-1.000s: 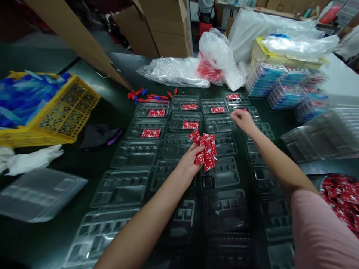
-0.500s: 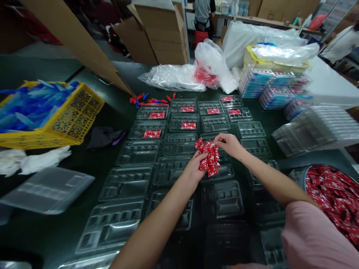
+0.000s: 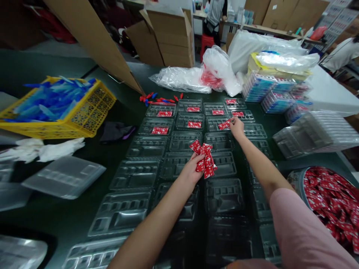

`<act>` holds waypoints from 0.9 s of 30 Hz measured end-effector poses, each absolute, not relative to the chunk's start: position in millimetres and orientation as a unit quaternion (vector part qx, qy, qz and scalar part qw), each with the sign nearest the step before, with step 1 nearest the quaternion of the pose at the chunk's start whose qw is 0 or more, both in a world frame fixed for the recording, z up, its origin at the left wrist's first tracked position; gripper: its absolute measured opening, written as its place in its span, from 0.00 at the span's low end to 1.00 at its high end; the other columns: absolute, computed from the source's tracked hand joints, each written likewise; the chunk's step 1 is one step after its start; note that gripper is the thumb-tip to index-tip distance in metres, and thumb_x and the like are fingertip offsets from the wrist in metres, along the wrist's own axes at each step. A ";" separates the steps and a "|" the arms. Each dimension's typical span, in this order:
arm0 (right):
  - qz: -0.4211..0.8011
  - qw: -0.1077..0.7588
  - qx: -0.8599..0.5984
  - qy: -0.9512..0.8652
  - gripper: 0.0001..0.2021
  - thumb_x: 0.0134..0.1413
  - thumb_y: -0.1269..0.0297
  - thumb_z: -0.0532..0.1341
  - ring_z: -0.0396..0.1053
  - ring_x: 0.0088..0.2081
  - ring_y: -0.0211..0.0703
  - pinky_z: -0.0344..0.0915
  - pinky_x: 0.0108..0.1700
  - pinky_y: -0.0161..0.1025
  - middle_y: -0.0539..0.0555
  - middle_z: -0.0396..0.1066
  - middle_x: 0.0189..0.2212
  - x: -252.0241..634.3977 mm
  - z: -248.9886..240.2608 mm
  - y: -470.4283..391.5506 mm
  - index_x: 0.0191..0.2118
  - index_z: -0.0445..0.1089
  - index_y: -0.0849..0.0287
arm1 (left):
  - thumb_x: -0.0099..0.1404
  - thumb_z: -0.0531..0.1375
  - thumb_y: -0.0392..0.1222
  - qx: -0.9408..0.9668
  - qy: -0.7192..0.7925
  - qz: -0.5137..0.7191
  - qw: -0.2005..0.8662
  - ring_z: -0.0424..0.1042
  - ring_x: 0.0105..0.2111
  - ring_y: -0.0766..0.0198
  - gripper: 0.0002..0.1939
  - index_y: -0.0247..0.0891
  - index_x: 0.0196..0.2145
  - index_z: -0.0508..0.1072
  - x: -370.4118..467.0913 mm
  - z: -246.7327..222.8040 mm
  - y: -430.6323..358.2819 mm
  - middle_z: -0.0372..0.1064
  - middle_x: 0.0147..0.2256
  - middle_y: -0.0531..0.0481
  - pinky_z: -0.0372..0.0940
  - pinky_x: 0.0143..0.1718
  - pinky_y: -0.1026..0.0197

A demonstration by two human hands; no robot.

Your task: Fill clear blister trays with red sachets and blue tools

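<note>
Several red patterned packets [image 3: 206,158] are gripped in my left hand [image 3: 194,167], above the middle rows of clear plastic trays [image 3: 140,174]. Farther forward and to the right, my right hand [image 3: 237,127] pinches one red packet [image 3: 224,124] by its end, over a clear tray [image 3: 214,124] in the second row. Single red packets lie in several trays of the back rows, such as the packet [image 3: 160,130] on the left. The nearer trays hold no packets.
A round tub of red packets [image 3: 331,201] stands at the right. At the left are a yellow basket [image 3: 92,112] of blue items and a dark cloth [image 3: 116,131]. Stacked trays [image 3: 308,134] and plastic bags [image 3: 179,79] lie farther back. A person [image 3: 215,16] stands beyond.
My right hand has moved forward from beside the bunch, with one packet now in its fingers over a second-row tray. My left hand still holds its bunch. The view has shifted slightly.
</note>
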State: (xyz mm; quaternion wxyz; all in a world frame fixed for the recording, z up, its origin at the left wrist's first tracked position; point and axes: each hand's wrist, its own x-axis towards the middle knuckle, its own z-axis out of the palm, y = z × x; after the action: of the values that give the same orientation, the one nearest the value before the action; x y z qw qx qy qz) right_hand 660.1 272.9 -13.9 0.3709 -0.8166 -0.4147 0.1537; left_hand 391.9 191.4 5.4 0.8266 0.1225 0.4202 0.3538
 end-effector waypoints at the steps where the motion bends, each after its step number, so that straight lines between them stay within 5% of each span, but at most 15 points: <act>1: 0.131 0.339 -0.825 -0.432 0.13 0.55 0.72 0.58 0.73 0.36 0.45 0.65 0.46 0.40 0.52 0.74 0.29 658.3 -13.7 271.1 0.46 0.72 0.62 | 0.51 0.64 0.27 0.125 0.419 0.352 0.827 0.73 0.25 0.63 0.17 0.41 0.38 0.72 391.6 6.2 191.3 0.73 0.32 0.53 0.72 0.35 0.56; 6: 0.056 0.283 -0.816 -0.502 0.18 0.54 0.68 0.62 0.70 0.46 0.51 0.63 0.51 0.45 0.66 0.69 0.47 646.3 5.2 255.2 0.51 0.72 0.66 | 0.51 0.63 0.26 0.118 0.432 0.354 0.821 0.74 0.27 0.63 0.15 0.40 0.35 0.71 395.7 11.5 189.7 0.74 0.31 0.52 0.71 0.37 0.58; 12: 0.347 0.368 -0.567 -0.650 0.16 0.56 0.58 0.61 0.68 0.31 0.38 0.66 0.38 0.37 0.51 0.72 0.32 598.0 47.6 207.9 0.47 0.74 0.60 | 0.50 0.62 0.25 0.136 0.416 0.335 0.834 0.74 0.29 0.62 0.16 0.39 0.36 0.72 410.6 17.1 178.3 0.74 0.33 0.52 0.71 0.40 0.56; 15: 0.385 0.368 -0.511 -0.675 0.10 0.52 0.61 0.64 0.66 0.29 0.36 0.63 0.35 0.35 0.49 0.71 0.30 580.1 56.6 185.2 0.39 0.74 0.60 | 0.50 0.62 0.25 0.153 0.408 0.320 0.841 0.73 0.27 0.64 0.17 0.40 0.36 0.72 419.9 16.7 168.3 0.73 0.31 0.53 0.71 0.38 0.58; 19: 0.386 0.410 -0.514 -0.647 0.06 0.52 0.62 0.62 0.64 0.29 0.35 0.61 0.35 0.35 0.47 0.68 0.26 594.8 50.9 178.8 0.31 0.70 0.59 | 0.49 0.63 0.26 0.175 0.408 0.284 0.850 0.73 0.27 0.63 0.16 0.40 0.36 0.72 428.3 15.0 154.5 0.73 0.30 0.52 0.71 0.34 0.59; 24: 0.265 0.598 -0.640 -0.402 0.07 0.51 0.62 0.59 0.67 0.27 0.37 0.59 0.29 0.32 0.45 0.66 0.24 681.3 32.1 198.6 0.37 0.65 0.57 | 0.50 0.65 0.29 0.201 0.390 0.242 0.865 0.74 0.26 0.60 0.19 0.39 0.41 0.73 429.3 14.6 144.6 0.74 0.31 0.50 0.71 0.30 0.57; 27: 0.149 0.541 -0.773 -0.295 0.11 0.51 0.67 0.56 0.70 0.29 0.38 0.62 0.32 0.32 0.46 0.68 0.25 736.7 18.8 207.6 0.42 0.65 0.59 | 0.51 0.64 0.28 0.191 0.401 0.254 0.859 0.73 0.26 0.62 0.18 0.39 0.40 0.73 428.3 14.7 143.6 0.74 0.31 0.50 0.71 0.30 0.59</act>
State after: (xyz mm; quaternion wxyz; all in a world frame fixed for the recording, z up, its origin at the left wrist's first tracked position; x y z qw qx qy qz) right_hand 736.7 207.6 18.8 0.5409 -0.7735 -0.2950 0.1488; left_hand 428.3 143.6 14.7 0.8591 0.1914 0.4010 0.2541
